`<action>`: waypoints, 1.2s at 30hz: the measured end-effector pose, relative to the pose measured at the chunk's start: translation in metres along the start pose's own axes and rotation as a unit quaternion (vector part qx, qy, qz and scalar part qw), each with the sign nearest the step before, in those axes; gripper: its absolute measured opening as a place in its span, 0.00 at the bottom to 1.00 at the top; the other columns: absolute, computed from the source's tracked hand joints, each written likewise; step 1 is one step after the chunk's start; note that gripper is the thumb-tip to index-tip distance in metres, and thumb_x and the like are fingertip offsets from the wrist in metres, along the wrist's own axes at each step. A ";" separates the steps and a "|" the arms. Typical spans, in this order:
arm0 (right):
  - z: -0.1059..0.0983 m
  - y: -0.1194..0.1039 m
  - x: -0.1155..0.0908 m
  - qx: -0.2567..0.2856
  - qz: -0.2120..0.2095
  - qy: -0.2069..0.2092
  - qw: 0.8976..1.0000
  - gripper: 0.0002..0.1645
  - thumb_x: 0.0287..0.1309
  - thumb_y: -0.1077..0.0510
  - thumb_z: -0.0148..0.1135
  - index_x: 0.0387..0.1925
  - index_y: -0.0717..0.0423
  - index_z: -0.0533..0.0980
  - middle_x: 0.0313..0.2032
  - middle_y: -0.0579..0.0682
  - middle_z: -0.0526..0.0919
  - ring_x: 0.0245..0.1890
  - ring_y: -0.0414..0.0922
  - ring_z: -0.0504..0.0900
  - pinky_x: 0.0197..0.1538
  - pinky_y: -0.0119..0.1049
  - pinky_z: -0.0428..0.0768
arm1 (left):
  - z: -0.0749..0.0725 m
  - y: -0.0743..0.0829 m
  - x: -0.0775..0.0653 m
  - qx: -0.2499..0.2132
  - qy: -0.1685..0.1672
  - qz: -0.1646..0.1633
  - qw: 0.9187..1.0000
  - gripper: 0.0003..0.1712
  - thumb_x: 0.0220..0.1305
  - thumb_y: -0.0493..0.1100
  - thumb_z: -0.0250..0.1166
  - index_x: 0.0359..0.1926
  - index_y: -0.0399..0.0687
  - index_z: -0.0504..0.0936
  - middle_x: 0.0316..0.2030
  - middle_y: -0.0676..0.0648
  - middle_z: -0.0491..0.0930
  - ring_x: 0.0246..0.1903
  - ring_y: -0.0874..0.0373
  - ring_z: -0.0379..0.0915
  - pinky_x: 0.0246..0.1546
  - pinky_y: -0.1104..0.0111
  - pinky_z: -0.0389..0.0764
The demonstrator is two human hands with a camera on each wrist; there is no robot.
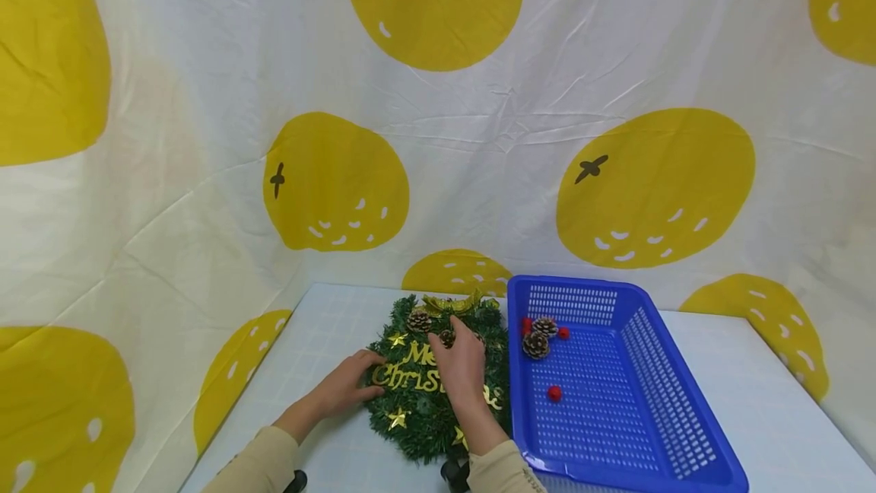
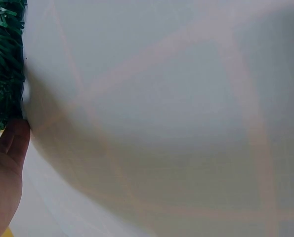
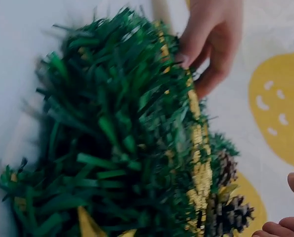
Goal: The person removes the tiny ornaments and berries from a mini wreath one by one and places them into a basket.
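A green Christmas wreath (image 1: 419, 407) with gold "Merry Christmas" lettering, gold stars and pine cones lies on the table. My left hand (image 1: 349, 380) grips its left edge; in the left wrist view that hand (image 2: 6, 170) shows thumb and fingers at the foliage. Over the upper middle of the wreath is my right hand (image 1: 461, 367), thumb and fingers spread near a pine cone (image 1: 447, 338). The right wrist view shows the thumb and fingers (image 3: 287, 228) apart from the pine cone (image 3: 231, 215), with nothing visible between them. Another pine cone (image 1: 419, 320) sits at the upper left.
A blue plastic basket (image 1: 667, 371) stands right beside the wreath. Inside are pine cones (image 1: 536, 345), small red balls (image 1: 554, 393) and a red piece at the left wall. Behind the white table (image 1: 328, 310) hangs a cloth (image 1: 479, 196) printed with yellow fruit.
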State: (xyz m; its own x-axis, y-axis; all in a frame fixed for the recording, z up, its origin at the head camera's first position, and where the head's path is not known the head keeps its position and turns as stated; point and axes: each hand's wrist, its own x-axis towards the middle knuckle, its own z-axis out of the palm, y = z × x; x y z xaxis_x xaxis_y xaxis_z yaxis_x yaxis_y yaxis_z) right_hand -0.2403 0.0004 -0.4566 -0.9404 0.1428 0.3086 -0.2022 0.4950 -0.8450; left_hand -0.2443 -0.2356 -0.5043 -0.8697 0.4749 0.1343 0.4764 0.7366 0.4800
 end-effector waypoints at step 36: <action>0.014 0.030 -0.004 -0.108 -0.091 0.025 0.990 0.28 0.56 0.63 0.70 0.59 0.58 0.76 0.55 0.56 0.81 0.38 0.52 0.85 0.35 0.47 0.84 | 0.000 0.000 0.001 0.010 -0.005 0.003 1.000 0.28 0.64 0.48 0.67 0.59 0.36 0.73 0.54 0.40 0.73 0.54 0.42 0.72 0.54 0.48 0.74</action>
State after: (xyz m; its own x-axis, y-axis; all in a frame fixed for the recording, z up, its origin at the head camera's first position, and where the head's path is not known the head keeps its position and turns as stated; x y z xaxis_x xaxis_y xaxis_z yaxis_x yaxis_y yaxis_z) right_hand -0.2462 0.0021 -0.4893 -0.8777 0.0736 0.4735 -0.2990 0.6880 -0.6613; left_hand -0.2450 -0.2350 -0.5036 -0.8655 0.4841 0.1289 0.4843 0.7426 0.4626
